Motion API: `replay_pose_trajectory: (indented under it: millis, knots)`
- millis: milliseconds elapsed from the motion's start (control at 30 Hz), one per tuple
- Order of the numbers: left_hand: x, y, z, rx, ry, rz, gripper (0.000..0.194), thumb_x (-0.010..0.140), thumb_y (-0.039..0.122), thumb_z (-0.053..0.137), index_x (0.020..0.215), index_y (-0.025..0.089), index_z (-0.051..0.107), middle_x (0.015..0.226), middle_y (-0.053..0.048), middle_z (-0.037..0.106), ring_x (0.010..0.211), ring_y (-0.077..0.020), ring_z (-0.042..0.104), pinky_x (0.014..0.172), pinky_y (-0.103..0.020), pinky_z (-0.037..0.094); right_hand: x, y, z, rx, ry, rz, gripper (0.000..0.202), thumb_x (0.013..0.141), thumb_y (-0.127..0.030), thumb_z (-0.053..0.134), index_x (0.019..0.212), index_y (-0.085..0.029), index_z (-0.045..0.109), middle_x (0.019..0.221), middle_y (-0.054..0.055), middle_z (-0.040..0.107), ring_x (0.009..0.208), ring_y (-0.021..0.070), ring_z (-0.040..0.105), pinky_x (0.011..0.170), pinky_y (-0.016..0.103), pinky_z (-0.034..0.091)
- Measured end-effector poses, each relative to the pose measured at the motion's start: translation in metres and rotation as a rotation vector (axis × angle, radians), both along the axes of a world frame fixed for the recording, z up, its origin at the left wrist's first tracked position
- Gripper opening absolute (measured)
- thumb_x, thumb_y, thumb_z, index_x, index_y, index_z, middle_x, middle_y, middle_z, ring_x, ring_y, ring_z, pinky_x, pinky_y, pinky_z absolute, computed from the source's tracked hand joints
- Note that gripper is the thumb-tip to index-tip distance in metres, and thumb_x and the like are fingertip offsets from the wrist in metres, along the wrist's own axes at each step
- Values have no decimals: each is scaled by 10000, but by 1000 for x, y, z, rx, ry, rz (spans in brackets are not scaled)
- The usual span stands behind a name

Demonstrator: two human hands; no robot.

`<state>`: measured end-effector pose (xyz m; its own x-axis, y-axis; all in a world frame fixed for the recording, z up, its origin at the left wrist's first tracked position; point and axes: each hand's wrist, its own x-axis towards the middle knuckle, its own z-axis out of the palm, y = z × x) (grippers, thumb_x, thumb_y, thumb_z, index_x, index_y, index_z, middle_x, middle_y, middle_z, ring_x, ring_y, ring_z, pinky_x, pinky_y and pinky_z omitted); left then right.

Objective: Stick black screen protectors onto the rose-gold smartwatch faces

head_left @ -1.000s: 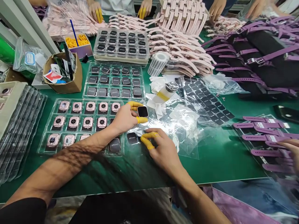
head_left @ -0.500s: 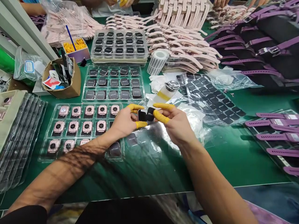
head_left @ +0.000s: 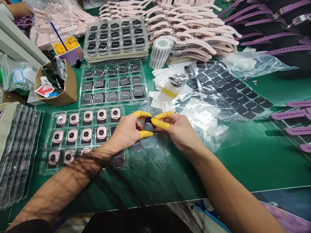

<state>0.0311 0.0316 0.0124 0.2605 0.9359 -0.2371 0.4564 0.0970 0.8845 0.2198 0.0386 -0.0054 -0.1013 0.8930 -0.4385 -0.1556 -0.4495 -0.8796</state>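
Between my two hands is a square watch case [head_left: 148, 124], its face covered by a black film with pale lettering. My left hand [head_left: 128, 127], with yellow finger cots on thumb and forefinger, grips the case from the left. My right hand [head_left: 173, 127], also in yellow finger cots, pinches the film's right edge against the case. Left of my hands, a clear tray [head_left: 50, 129] holds several pink watch cases with their backs up, partly hidden by my left forearm. Behind it, another tray [head_left: 81, 92] holds cases with black films.
A pump bottle [head_left: 171, 87] stands behind my hands, near a label roll [head_left: 160, 53] and sheets of black films [head_left: 223, 84]. Crumpled clear plastic [head_left: 204, 119] lies to the right. A cardboard box [head_left: 69, 89] and stacked trays [head_left: 21, 145] stand left; pink straps [head_left: 194, 32] fill the back.
The black film in my right hand has come from beside the watch case onto its face. My hands have drawn closer together, and the view has shifted slightly.
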Motion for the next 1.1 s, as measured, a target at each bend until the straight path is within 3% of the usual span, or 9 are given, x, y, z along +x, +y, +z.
replay_pose_trajectory:
  millis: [467, 667, 833, 967, 1100]
  knots:
    - [1, -1, 3, -1, 44, -5, 559, 707, 221, 914, 1237, 194, 737, 727, 20, 740, 725, -190, 700, 735, -321, 534, 0, -3, -3, 32, -41, 22, 441, 453, -365, 1012, 774, -215, 749, 732, -13, 732, 702, 156, 683, 694, 296, 605]
    - [-1, -1, 1, -10, 4, -3, 564, 713, 245, 910, 1244, 187, 729, 718, 10, 723, 726, -202, 700, 752, -341, 556, 0, -5, -4, 86, -65, -27, 606, 505, -373, 995, 1006, -259, 674, 846, -65, 681, 669, 138, 689, 651, 292, 598]
    - [-3, 0, 0, -90, -164, -107, 696, 630, 275, 968, 1269, 195, 704, 857, -13, 758, 799, -201, 715, 741, -318, 572, -2, -7, -3, 154, -64, -23, 606, 569, -392, 965, 1069, -280, 642, 965, -49, 659, 688, 133, 691, 609, 282, 595]
    - [0, 4, 0, -128, -276, -25, 484, 762, 278, 883, 1200, 144, 725, 1030, -85, 788, 838, -179, 722, 802, -326, 597, -7, -7, -4, 181, -41, -71, 505, 657, -483, 911, 1036, -266, 655, 952, -34, 665, 668, 120, 686, 642, 292, 633]
    - [-14, -3, 12, 9, -242, 120, 303, 866, 319, 795, 1105, 136, 766, 1129, -110, 794, 952, -198, 732, 922, -355, 588, -9, -6, -5, 204, -92, -110, 427, 746, -568, 822, 980, -246, 666, 930, -14, 664, 645, 124, 689, 631, 308, 642]
